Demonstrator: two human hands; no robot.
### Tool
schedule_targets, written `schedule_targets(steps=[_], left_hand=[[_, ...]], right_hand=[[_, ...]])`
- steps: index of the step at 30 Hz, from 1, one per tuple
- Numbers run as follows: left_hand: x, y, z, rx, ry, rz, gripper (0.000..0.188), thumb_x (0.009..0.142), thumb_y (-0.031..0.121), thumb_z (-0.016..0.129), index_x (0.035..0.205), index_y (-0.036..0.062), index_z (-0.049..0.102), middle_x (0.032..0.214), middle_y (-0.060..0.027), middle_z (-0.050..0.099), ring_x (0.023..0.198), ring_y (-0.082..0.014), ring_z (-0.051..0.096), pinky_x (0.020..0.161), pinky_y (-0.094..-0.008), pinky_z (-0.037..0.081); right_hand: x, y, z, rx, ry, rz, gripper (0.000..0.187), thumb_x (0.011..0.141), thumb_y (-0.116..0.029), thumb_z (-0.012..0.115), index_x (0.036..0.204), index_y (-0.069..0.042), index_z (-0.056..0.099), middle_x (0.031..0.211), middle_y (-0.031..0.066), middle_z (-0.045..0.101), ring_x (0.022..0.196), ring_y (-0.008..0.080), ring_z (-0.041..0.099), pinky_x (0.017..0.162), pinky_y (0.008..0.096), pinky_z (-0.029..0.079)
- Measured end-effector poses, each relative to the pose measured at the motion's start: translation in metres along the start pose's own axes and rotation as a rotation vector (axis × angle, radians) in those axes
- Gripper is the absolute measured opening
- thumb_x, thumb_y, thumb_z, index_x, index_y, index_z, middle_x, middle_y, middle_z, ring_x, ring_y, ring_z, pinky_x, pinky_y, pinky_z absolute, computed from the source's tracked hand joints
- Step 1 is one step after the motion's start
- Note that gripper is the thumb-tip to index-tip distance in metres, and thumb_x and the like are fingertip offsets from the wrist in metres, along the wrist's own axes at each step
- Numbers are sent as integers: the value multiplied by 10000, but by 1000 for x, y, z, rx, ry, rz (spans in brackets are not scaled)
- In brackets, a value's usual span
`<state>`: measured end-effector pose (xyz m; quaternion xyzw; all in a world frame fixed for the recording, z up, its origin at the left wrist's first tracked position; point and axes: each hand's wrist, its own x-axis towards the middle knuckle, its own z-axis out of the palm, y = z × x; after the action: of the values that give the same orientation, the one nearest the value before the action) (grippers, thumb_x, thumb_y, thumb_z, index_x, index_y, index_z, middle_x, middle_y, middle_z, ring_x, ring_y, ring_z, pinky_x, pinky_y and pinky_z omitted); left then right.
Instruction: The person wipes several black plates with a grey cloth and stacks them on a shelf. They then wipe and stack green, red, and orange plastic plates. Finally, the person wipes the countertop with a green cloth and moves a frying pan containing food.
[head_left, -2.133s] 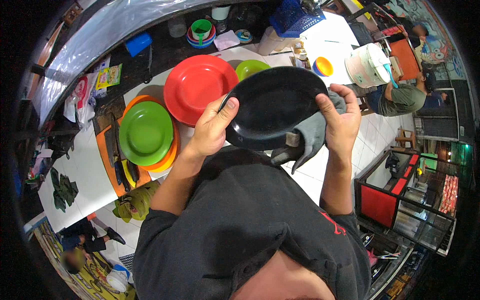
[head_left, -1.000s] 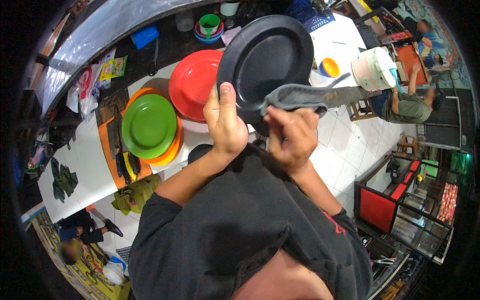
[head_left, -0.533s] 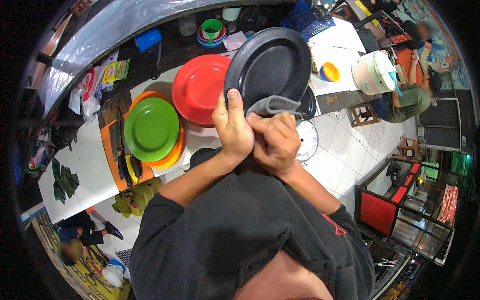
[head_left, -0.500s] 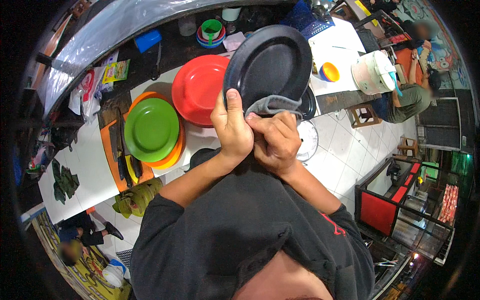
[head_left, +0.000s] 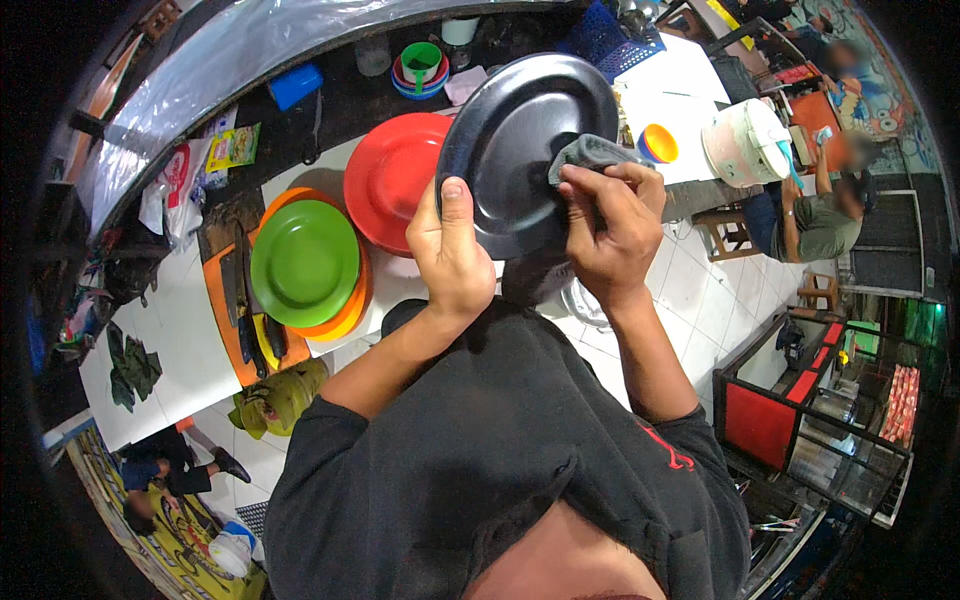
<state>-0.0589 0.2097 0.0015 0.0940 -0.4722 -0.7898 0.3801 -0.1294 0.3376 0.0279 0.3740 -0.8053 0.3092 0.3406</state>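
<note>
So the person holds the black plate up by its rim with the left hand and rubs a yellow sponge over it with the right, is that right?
Not quite. What the right hand presses to the black plate is a grey cloth, not a yellow sponge, as the head view shows. The rest holds: the left hand grips the plate's rim, thumb on its face, holding it up.

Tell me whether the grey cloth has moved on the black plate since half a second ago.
Yes. The grey cloth in the right hand has slid from the black plate's lower edge, beside the left hand, up toward its right rim.
</note>
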Motion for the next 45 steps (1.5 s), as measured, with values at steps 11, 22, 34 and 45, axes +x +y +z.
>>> schedule_targets(steps=[11, 22, 34, 45], left_hand=[[9, -21, -11, -10, 70, -14, 332, 1061, 245, 401, 882, 21, 568, 772, 46, 489, 726, -57, 392, 643, -240, 341], [9, 9, -15, -99, -164, -316, 307, 1034, 184, 450, 1155, -42, 620, 1000, -36, 647, 912, -83, 559, 839, -241, 443], [-14, 19, -15, 174, -462, -338, 296, 905, 23, 580, 1190, -55, 602, 1007, -67, 683, 882, -104, 611, 804, -266, 495], [-21, 20, -15, 206, -446, -269, 242, 902, 27, 564, 1119, -61, 626, 884, -65, 680, 808, -83, 592, 728, -266, 488]], right_hand=[[-28, -18, -3, 187, -44, 11, 324, 673, 87, 712, 956, -72, 725, 745, 25, 670, 694, 208, 564, 660, 308, 435], [-8, 72, -33, 409, 207, 636, 113, 905, -90, 686, 984, -9, 686, 838, 33, 688, 769, 117, 625, 727, 239, 510], [13, -30, -30, 226, -64, -76, 256, 744, 49, 699, 987, -31, 700, 890, 102, 679, 775, 268, 647, 726, 351, 513], [0, -42, -13, 232, -53, 114, 233, 666, 43, 665, 865, -72, 701, 738, 103, 612, 711, 280, 588, 652, 375, 483]])
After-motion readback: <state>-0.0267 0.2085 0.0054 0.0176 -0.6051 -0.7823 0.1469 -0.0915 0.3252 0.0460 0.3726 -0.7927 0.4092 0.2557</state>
